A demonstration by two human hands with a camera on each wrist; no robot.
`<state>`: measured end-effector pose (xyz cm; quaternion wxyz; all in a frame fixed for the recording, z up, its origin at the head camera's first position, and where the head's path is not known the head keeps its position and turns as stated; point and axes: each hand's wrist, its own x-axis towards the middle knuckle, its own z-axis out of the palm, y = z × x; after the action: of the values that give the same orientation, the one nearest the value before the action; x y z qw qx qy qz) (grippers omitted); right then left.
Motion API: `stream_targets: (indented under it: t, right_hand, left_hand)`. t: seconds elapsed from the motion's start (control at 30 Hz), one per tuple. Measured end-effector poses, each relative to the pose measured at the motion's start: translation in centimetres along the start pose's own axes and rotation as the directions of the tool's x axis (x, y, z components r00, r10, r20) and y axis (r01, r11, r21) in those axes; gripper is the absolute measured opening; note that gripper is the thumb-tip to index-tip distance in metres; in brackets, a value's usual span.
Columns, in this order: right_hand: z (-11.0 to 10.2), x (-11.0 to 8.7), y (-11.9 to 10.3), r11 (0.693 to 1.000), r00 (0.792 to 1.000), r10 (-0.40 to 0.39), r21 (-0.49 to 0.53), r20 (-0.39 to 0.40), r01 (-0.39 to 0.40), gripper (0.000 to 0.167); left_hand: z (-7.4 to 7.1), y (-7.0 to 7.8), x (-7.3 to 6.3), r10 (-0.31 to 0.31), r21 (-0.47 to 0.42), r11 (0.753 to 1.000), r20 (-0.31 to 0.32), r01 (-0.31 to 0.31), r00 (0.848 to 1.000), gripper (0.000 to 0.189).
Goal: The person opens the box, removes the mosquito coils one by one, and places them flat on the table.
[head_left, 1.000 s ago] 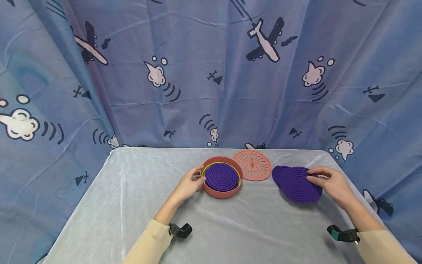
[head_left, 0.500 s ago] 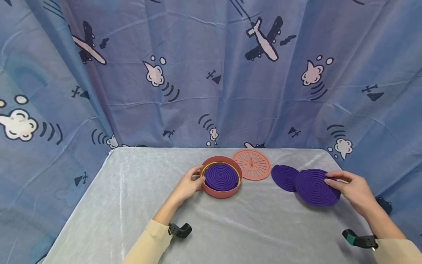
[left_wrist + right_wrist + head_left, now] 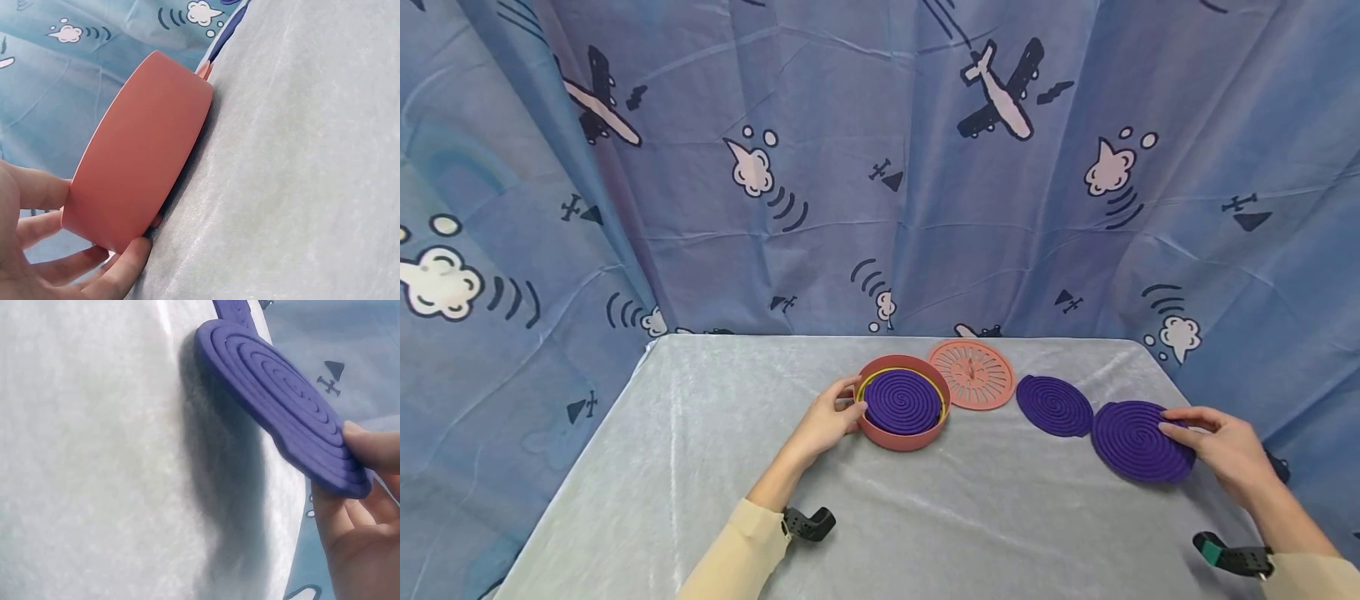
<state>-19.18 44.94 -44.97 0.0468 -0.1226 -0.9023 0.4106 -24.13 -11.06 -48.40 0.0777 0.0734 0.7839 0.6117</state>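
Note:
My right hand (image 3: 1232, 450) pinches a purple mosquito coil (image 3: 1138, 442) by its right edge, thumb on top and fingers beneath. In the right wrist view this coil (image 3: 275, 394) is tilted, its shadow on the cloth below. A second purple coil (image 3: 1054, 406) lies flat just left of it. With curled fingers, my left hand (image 3: 823, 423) holds the left side of a round coral mosquito coil box (image 3: 901, 442). Inside the box, another purple coil (image 3: 902, 402) lies within a yellow ring (image 3: 945, 404). The left wrist view shows the box's outer wall (image 3: 144, 144) and several fingers at its end.
A coral slotted lid (image 3: 972, 373) lies behind and right of the box, close to its rim. Grey cloth covers the table (image 3: 985, 525). At the table's back edge hangs a blue curtain (image 3: 835, 167) printed with planes, and curtains also flank both sides.
My right hand has carried its coil rightward and toward me, off the second coil, which now shows whole. The left hand and the box have stayed where they were.

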Motion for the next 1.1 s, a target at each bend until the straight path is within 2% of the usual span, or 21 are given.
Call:
stream_targets:
  t: [0.3, 0.63, 0.9, 1.1]
  right_hand:
    - [0.2, 0.3, 1.5, 1.0, 0.998, 0.013, 0.0, 0.055, -0.013, 0.046]
    - [0.3, 0.6, 1.6, 0.994, 0.999, 0.028, -0.111, 0.045, -0.023, 0.056]
    - [0.4, 0.6, 1.2, 0.982, 0.999, -0.012, -0.189, 0.048, 0.021, 0.054]
    - [1.5, 0.6, -0.1, 0.967, 0.995, -0.092, -0.236, 0.025, 0.095, 0.047]
  left_hand:
    - [0.0, -0.1, 0.0, -0.008, -0.007, 1.0, -0.011, 0.008, 1.0, 0.049]
    - [0.1, 0.0, 0.1, -0.003, -0.015, 1.0, -0.008, 0.003, 1.0, 0.05]
    - [0.1, 0.0, 0.0, -0.013, -0.02, 1.0, -0.003, 0.013, 1.0, 0.054]
    - [0.1, -0.1, 0.1, -0.009, -0.018, 1.0, -0.006, 0.009, 1.0, 0.059]
